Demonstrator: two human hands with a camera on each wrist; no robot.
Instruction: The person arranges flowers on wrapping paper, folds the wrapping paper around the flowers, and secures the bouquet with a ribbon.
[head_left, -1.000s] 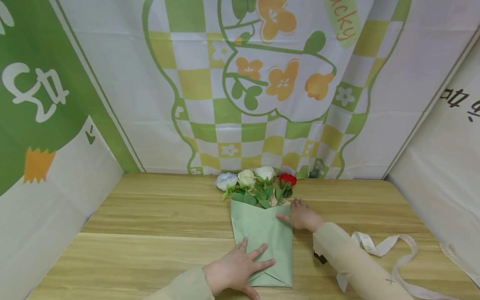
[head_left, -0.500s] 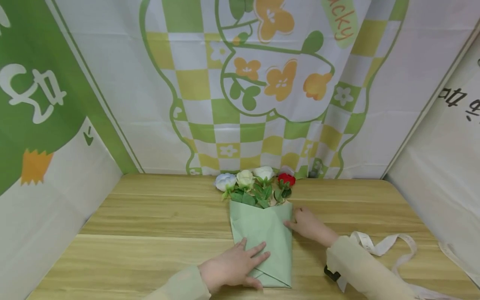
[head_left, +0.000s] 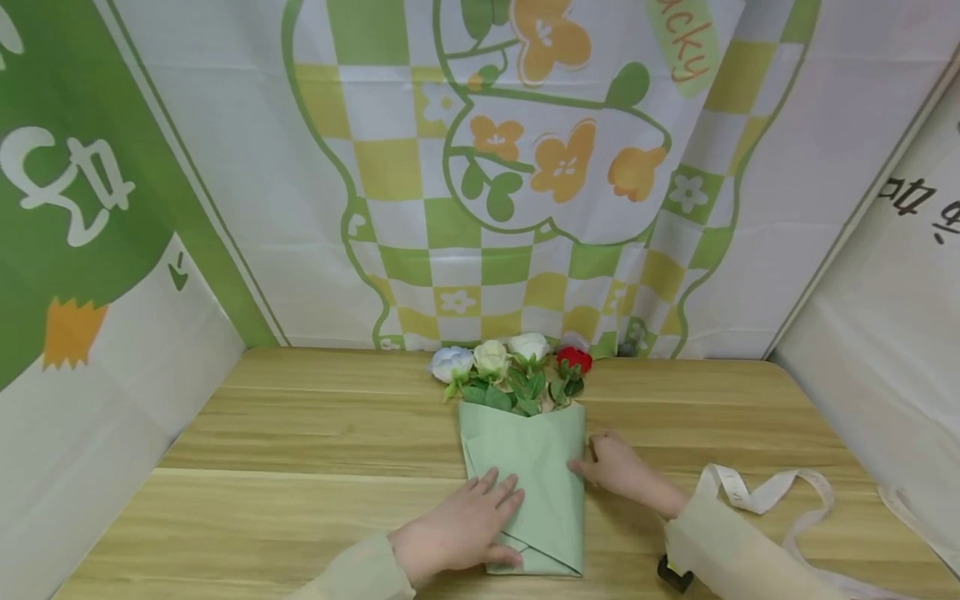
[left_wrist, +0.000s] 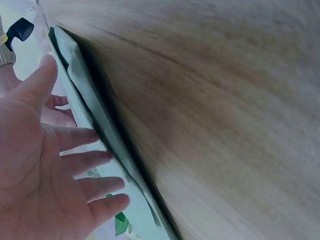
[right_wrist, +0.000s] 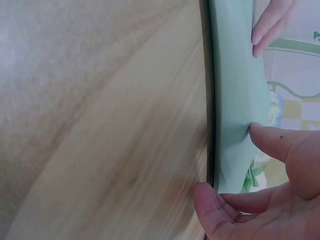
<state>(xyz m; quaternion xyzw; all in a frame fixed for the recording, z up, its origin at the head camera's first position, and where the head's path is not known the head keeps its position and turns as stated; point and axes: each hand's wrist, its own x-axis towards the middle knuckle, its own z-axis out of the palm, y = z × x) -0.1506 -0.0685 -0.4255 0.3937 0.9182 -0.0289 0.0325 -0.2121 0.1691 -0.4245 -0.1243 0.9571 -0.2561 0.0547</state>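
Note:
A bouquet wrapped in pale green paper [head_left: 543, 483] lies on the wooden table. From its top show artificial flowers: a pale blue bloom [head_left: 452, 364], a cream one [head_left: 492, 358], a white one [head_left: 528, 346] and a red rose [head_left: 573, 359], with green leaves. My left hand [head_left: 468, 521] rests with fingers extended on the lower left of the wrapper. At the wrapper's right edge is my right hand [head_left: 622, 468]; its thumb [right_wrist: 272, 140] touches the paper, while the other fingers bend loosely beside the edge, close to the tabletop.
A white printed ribbon [head_left: 765, 493] lies in loose curves on the right of the table [head_left: 300, 425]. Behind the table hangs a checked, flower-patterned cloth [head_left: 517, 275]. Printed cloth panels stand at both sides.
My right hand has slid down along the wrapper's right edge, its fingers bending more. My left hand has shifted slightly left, its fingers closer together. The bouquet stays nearly in place.

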